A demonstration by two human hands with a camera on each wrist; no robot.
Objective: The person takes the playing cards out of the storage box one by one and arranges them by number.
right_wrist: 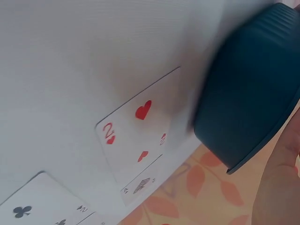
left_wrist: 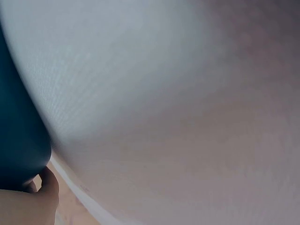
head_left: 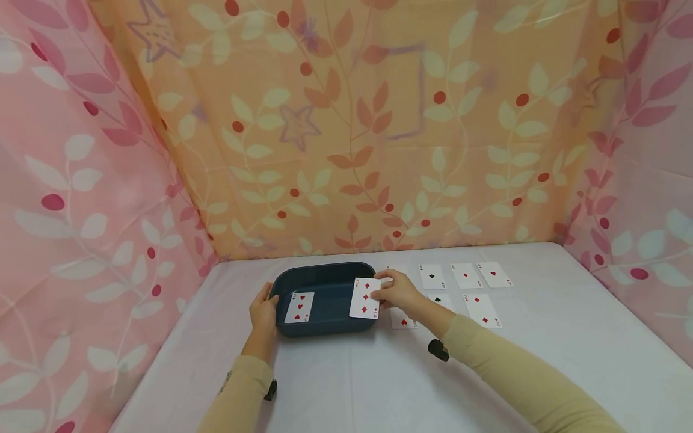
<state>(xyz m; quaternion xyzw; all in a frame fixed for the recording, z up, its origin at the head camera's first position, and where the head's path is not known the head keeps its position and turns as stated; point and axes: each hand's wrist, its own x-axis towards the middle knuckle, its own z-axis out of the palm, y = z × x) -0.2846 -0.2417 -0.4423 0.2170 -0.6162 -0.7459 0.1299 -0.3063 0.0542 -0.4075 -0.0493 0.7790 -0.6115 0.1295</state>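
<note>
A dark blue rectangular tray is gripped at its left end by my left hand, the thumb over the rim. Inside, at the left, lies a three of hearts card. My right hand pinches a three of diamonds card by its right edge, above the tray's right end. The left wrist view catches the tray's side and part of the left thumb. In the right wrist view the tray's outer wall appears beside part of the right hand; the held card is hidden there.
Right of the tray, a two of hearts, two of clubs and two of diamonds lie on the white cloth. Behind them are aces of clubs, diamonds and hearts, plus a partly hidden card.
</note>
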